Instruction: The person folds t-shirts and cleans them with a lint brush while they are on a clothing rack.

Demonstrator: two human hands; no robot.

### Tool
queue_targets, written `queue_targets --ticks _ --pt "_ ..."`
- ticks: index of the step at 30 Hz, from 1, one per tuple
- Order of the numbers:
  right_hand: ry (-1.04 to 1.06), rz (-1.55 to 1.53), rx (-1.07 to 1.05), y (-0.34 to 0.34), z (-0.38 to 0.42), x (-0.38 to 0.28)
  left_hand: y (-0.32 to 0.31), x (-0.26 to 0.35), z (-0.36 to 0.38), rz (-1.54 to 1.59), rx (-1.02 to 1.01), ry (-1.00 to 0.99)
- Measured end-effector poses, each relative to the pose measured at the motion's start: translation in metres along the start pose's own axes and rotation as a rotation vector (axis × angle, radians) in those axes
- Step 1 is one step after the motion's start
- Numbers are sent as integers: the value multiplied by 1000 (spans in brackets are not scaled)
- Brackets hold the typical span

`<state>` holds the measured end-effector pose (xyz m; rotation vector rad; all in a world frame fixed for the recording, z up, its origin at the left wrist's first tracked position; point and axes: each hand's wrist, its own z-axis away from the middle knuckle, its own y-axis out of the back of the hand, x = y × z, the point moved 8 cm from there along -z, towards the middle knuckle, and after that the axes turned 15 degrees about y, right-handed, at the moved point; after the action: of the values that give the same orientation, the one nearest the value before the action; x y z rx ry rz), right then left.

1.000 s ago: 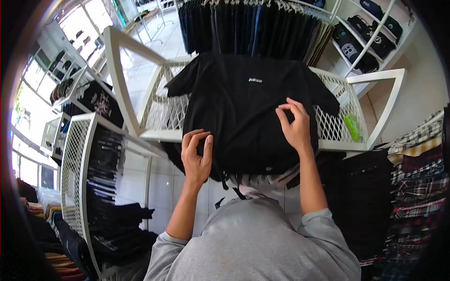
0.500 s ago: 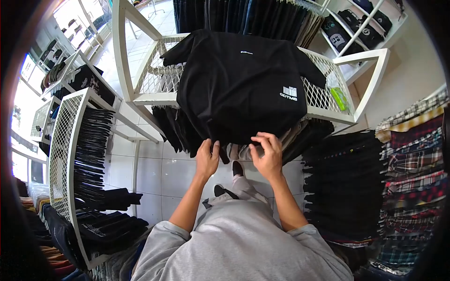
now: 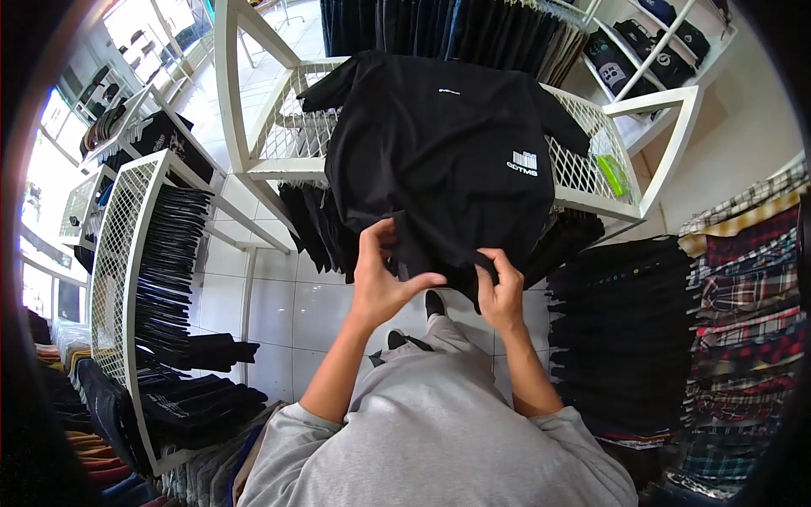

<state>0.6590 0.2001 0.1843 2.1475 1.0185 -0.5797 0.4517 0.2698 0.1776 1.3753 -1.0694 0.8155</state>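
A black T-shirt (image 3: 439, 144) lies spread over a white mesh-topped rack, its lower edge hanging toward me. It bears a small white chest mark and a white barcode-like print. At the hem, my right hand (image 3: 503, 296) pinches the cloth between thumb and fingers. To its left, my left hand (image 3: 380, 279) is open, the thumb stretched out sideways. Its fingertips touch a raised fold of the hem and are partly hidden there.
The white rack (image 3: 291, 169) has dark garments hanging beneath it. A bright green item (image 3: 612, 175) rests on its mesh at right. Another mesh rack (image 3: 118, 262) with black hangers stands left. Plaid shirts (image 3: 743, 338) hang at right, and trousers (image 3: 448, 34) behind.
My right hand has gone from loosely open to pinching the hem. The left hand has moved up slightly and spread its thumb; the hem is now lifted and folded between the hands.
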Motion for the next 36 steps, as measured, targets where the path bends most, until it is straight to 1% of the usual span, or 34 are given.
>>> queue_targets --ticks 1,3,4,5,7,9,10,11,12,13,14,15,16,17,18,19,20,21,22,23,24,25,26,27,28,29,30,32,33,35,36 --pt "-62 -49 -9 4 -6 -6 -5 0 -2 1 -1 2" --pt "-75 -62 -54 7 -15 -14 -8 5 -8 -269 264 -127" --pt "-77 -77 -86 6 -23 -14 -1 0 -16 -242 360 -83" --pt "-65 -74 -82 10 -32 -14 7 -8 -20 -141 400 -7" --pt "114 11 -85 21 -47 -25 25 -19 -32 -131 355 29" --pt "131 45 -96 34 -58 -23 48 -19 -39 41 370 3" --pt "171 31 -160 35 -62 -23 52 -17 -39 226 260 239" --pt "217 16 -222 33 -68 -23 55 -14 -45 225 266 229" --pt "142 71 -318 29 -69 -13 55 -12 -52 272 195 190" --pt "148 64 -317 28 -72 -9 56 -8 -58 318 122 155" --pt "103 112 -340 25 -75 2 52 -13 -66 379 34 255" --pt "62 162 -358 22 -78 15 57 -19 -75 378 40 247" --pt "91 116 -298 21 -83 24 51 -21 -86 386 -84 188" --pt "101 117 -295 19 -87 32 42 -22 -92 392 -210 131" --pt "68 51 -300 16 -91 43 46 12 -82 124 -291 220" --pt "33 -15 -304 14 -95 51 45 19 -85 125 -287 216" --pt "50 12 -352 15 -101 52 47 37 -88 -111 -209 -2" --pt "51 12 -352 19 -108 48 46 56 -86 -344 -127 -217" --pt "32 26 -455 18 -113 42 48 56 -92 -479 -105 -141" --pt "18 42 -557 14 -118 39 50 60 -99 -479 -97 -148" --pt "80 63 -492 15 -124 41 49 57 -110 -582 -126 -102" --pt "94 65 -484 13 -133 49 49 53 -121 -686 -154 -55" --pt "138 87 -485 13 -147 57 45 54 -134 -749 -126 -201" --pt "177 110 -487 11 -161 66 42 62 -154 -751 -125 -208" --pt "138 249 -349 15 -188 87 45 79 -177 -749 58 -216" --pt "90 385 -215 21 -201 101 48 87 -182 -744 233 -214" --pt "89 384 -216 16 -200 93 42 85 -181 -745 232 -213" --pt "334 774 126 26 -225 39 47 112 -186 -708 485 -391" --pt "318 654 148 20 -225 31 46 121 -174 -551 422 -371" --pt "350 401 104 -6 -209 19 24 123 -150 -610 320 -580" --pt "281 267 19 -25 -195 30 12 106 -148 -630 245 -595"
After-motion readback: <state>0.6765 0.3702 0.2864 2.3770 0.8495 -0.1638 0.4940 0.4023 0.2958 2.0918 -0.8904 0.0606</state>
